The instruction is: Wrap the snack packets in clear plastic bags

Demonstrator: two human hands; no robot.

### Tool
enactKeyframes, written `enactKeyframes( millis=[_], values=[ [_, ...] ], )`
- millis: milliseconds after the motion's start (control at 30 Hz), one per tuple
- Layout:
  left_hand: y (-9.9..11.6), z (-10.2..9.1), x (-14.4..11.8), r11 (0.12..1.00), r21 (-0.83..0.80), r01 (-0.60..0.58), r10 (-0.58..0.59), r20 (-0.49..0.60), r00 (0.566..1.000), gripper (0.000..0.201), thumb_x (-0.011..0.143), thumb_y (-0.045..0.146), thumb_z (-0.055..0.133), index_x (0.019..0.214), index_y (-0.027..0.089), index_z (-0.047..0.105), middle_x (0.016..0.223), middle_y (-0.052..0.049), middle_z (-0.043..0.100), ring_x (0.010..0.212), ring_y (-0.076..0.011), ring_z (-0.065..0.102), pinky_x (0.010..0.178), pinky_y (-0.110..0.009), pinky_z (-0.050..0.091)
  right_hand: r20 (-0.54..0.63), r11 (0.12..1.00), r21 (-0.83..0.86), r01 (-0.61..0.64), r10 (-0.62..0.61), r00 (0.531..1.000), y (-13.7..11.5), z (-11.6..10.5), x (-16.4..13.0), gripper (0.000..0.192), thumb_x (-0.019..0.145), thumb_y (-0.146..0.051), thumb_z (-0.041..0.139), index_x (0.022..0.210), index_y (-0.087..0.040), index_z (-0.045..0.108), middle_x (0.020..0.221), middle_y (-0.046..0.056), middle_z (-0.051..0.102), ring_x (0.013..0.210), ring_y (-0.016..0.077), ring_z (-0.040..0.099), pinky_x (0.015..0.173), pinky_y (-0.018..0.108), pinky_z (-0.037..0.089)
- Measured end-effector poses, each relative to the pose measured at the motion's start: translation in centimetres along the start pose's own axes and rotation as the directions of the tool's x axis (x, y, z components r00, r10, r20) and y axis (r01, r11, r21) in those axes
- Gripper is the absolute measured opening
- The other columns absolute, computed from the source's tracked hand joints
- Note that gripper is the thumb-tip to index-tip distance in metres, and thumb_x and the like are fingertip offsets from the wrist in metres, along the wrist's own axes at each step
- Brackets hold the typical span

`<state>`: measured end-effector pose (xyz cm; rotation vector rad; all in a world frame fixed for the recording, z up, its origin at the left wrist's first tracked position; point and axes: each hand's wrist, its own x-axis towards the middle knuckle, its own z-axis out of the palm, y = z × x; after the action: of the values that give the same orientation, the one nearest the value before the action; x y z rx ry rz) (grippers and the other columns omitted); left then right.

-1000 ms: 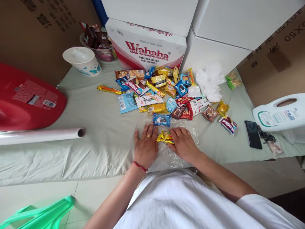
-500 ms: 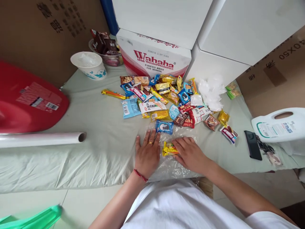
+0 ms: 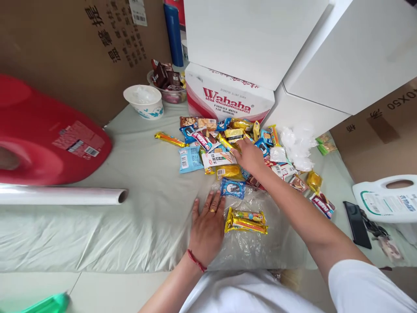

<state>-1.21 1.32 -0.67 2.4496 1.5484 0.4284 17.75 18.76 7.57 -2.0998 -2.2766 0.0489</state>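
My left hand (image 3: 207,228), fingers spread flat, presses the left edge of a clear plastic bag (image 3: 280,243) on the cloth. Two yellow snack bars (image 3: 246,221) lie side by side on that bag, just right of the hand. Farther back, my right hand (image 3: 250,155) is in a pile of wrapped snacks, its fingers closed at the end of another yellow snack bar (image 3: 224,141); its fingertips are partly hidden. A white snack packet (image 3: 216,159) lies under the fingers. Between the pile and the bag sits a blue cookie packet (image 3: 232,188).
A Wahaha carton (image 3: 228,96) stands behind the pile, before white cabinets. At left are a red jug (image 3: 48,139), a white tube (image 3: 61,195), a paper cup (image 3: 146,106) and a snack bowl (image 3: 174,95). A phone (image 3: 357,224) and a white bottle (image 3: 384,202) lie right.
My right hand has left the yellow snack bars on the bag and moved forward into the pile. My left hand stays flat on the bag. The view has shifted slightly.
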Motion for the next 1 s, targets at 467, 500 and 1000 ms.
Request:
enactKeyframes(
  millis=[467, 500, 1000],
  values=[
    [0.1, -0.4, 0.1, 0.999, -0.034, 0.019, -0.018, 0.024, 1.000, 0.049, 0.103, 0.021, 0.036, 0.148, 0.023, 0.055, 0.162, -0.007, 0.042, 0.152, -0.0281, 0.039, 0.125, -0.061, 0.025, 0.046, 0.871, 0.367, 0.326, -0.367, 0.929, 4.5, -3.8, -12.2, 0.037, 0.101, -0.043, 0.055, 0.126, -0.019, 0.068, 0.111, 0.012, 0.073, 0.101, 0.0258, 0.066, 0.089, 0.037, 0.050],
    [0.1, -0.4, 0.1, 0.999, -0.028, 0.016, -0.015, 0.027, 1.000, 0.049, 0.103, 0.021, 0.036, 0.148, 0.023, 0.055, 0.162, -0.007, 0.042, 0.152, -0.0282, 0.039, 0.125, -0.062, 0.025, 0.083, 0.861, 0.382, 0.337, -0.395, 0.915, 4.6, -3.4, -13.4, 0.036, 0.102, -0.042, 0.055, 0.126, -0.020, 0.068, 0.108, 0.012, 0.073, 0.100, 0.0257, 0.065, 0.087, 0.037, 0.050],
    [-0.8, 0.2, -0.1, 1.000, -0.018, 0.021, -0.022, -0.072, 0.997, 0.048, 0.098, 0.011, 0.036, 0.136, 0.021, 0.064, 0.158, -0.010, 0.050, 0.151, -0.0288, 0.039, 0.121, -0.057, 0.037, 0.002, 0.902, 0.351, 0.250, -0.268, 0.963, 3.9, 1.5, -17.0, 0.046, 0.106, -0.046, 0.044, 0.138, -0.019, 0.062, 0.126, 0.015, 0.064, 0.112, 0.0296, 0.053, 0.100, 0.046, 0.045]
  ],
)
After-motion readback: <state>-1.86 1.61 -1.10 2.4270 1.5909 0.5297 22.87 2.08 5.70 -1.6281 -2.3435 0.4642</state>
